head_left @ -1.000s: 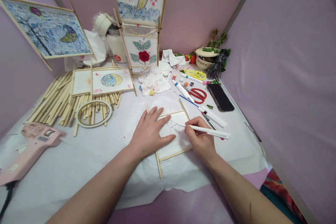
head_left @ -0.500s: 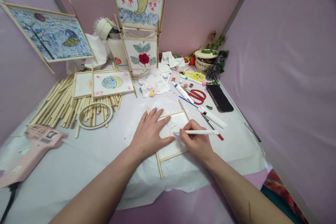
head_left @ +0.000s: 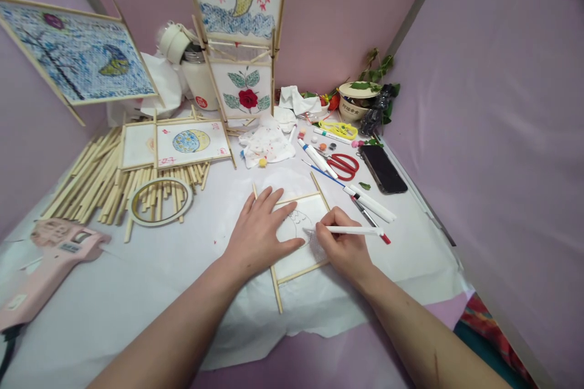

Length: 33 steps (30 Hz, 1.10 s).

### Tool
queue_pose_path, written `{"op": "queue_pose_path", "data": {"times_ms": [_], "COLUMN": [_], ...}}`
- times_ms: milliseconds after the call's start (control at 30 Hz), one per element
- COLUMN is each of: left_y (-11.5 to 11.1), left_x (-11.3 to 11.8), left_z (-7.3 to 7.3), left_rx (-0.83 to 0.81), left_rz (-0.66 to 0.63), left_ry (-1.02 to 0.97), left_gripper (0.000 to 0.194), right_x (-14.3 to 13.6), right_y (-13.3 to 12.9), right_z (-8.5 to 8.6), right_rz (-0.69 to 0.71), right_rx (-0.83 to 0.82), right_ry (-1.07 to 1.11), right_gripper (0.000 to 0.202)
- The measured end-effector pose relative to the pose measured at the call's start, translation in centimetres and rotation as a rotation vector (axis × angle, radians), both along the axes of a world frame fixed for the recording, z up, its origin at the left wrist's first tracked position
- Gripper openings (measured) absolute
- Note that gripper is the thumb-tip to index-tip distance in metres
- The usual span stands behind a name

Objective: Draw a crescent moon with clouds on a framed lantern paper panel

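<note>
A small bamboo-stick frame [head_left: 303, 272] backed with white paper [head_left: 292, 260] lies flat on the cloth-covered bench [head_left: 159, 267], directly in front of the person; all places here are told from that frame. On its paper is a thin round outline [head_left: 298, 216] with a zigzag line across its upper part.

The left hand [head_left: 258, 231] presses down with fingers spread over the frame's left side, its grip holding nothing; the thumb reaches across the outline's lower part. The right hand [head_left: 344, 240] is at the frame's right side, its grip closed around a slim white pen [head_left: 353, 230].

A second ago the pen's tip was higher, by the outline's upper right; now it sits lower, inside the outline, while the left hand has stayed put. This suggests that the drawing has passed from the upper edge to the interior, with the frame kept steady. Whether the tip touches the paper cannot be told.

Beyond the frame to the right are red-handled scissors [head_left: 343, 166] and a black phone [head_left: 383, 169]. To its left lie a tape roll [head_left: 159, 221], a pile of bamboo sticks [head_left: 84, 182] and a pink glue gun [head_left: 61, 249].
</note>
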State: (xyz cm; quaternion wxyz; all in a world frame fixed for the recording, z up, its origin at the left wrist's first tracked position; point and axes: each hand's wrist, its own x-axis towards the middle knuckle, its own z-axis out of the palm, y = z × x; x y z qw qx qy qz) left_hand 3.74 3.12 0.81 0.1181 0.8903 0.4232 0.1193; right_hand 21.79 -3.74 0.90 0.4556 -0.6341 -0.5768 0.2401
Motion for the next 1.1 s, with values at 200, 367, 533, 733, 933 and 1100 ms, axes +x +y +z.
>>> {"op": "queue_pose_path", "data": {"times_ms": [200, 367, 533, 733, 933, 1100], "left_y": [-0.02, 0.04, 0.05, 0.02, 0.11, 0.10], "left_x": [0.00, 0.07, 0.07, 0.04, 0.06, 0.07], "left_z": [0.07, 0.14, 0.16, 0.11, 0.07, 0.12], "left_rx": [0.006, 0.001, -0.008, -0.005, -0.010, -0.001], "left_rz": [0.000, -0.001, 0.002, -0.002, -0.003, -0.003], "left_ry": [0.006, 0.019, 0.018, 0.007, 0.009, 0.012], "left_gripper": [0.067, 0.067, 0.067, 0.067, 0.068, 0.067], "right_x": [0.04, 0.05, 0.03, 0.02, -0.02, 0.00], "right_y": [-0.01, -0.05, 0.00, -0.02, 0.01, 0.08], "right_z": [-0.09, -0.09, -0.10, -0.02, 0.02, 0.09], "right_rz": [-0.012, -0.018, -0.024, -0.028, -0.029, -0.022], "right_rx": [0.001, 0.001, 0.001, -0.005, -0.022, -0.030], "right_ry": [0.004, 0.008, 0.016, 0.032, 0.035, 0.041], "right_gripper": [0.020, 0.020, 0.019, 0.019, 0.020, 0.020]}}
